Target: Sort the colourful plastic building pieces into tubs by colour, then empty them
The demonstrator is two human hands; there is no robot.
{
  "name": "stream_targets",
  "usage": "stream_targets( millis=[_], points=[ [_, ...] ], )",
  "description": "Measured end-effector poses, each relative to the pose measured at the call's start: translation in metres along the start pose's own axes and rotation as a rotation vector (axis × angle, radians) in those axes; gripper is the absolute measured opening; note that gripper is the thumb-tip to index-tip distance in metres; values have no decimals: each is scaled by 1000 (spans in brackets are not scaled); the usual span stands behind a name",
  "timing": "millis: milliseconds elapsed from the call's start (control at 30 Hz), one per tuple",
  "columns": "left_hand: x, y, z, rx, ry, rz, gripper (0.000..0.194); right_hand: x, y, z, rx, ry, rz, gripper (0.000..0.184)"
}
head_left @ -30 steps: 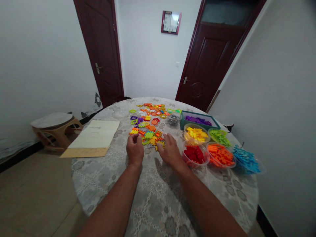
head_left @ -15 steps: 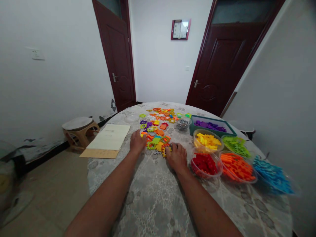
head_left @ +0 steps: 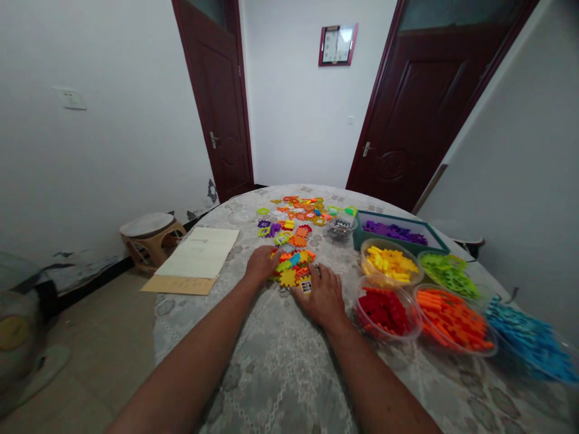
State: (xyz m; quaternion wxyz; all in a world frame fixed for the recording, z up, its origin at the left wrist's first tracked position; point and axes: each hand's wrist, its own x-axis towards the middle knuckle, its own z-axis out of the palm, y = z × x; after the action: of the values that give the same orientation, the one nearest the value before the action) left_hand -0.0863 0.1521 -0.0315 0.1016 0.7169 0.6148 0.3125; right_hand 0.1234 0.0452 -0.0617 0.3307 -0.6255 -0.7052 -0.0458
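Note:
Between my hands lies a close group of interlocking plastic building pieces (head_left: 288, 277) in yellow, orange, green, red and blue. My left hand (head_left: 262, 263) rests at the left side of the group, its fingers bent against the edge pieces. At the right side, my right hand (head_left: 323, 295) has its thumb at a yellow piece with a window pattern (head_left: 306, 286) and its fingers curled over the pieces' edge. Both hands keep low, close to the tabletop. The fingertips are partly hidden by the pieces.
Farther back lie more loose pieces (head_left: 301, 211). On the right stand tubs of yellow (head_left: 391, 263), red (head_left: 384, 310), orange (head_left: 452, 316), green (head_left: 447, 274) and blue pieces (head_left: 529, 337), plus a box (head_left: 357, 232) with purple ones. Paper sheets (head_left: 192, 250) lie left on the patterned tablecloth (head_left: 280, 374).
My left hand has moved right, against the group, and the hands are closer together. The group looks more compact. The yellow window-patterned piece now shows by my right thumb. The view has shifted slightly.

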Motion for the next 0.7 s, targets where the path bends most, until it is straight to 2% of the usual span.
stream_targets(
  millis=[167, 333, 500, 700],
  points=[
    [-34, 23, 5, -13, -18, 40, 34, 2, 2, -3, 28, -7, -69, 70],
    [-59, 48, 8, -18, 72, -74, 32, 1, 1, -7, 7, 3, -127, 59],
    [-74, 66, 9, -96, 185, -196, 23, 1, 2, -6, 7, 29, -129, 50],
    [-78, 83, 20, -336, 279, -315, 20, 0, 1, -4, 39, 57, -73, 45]
  ],
)
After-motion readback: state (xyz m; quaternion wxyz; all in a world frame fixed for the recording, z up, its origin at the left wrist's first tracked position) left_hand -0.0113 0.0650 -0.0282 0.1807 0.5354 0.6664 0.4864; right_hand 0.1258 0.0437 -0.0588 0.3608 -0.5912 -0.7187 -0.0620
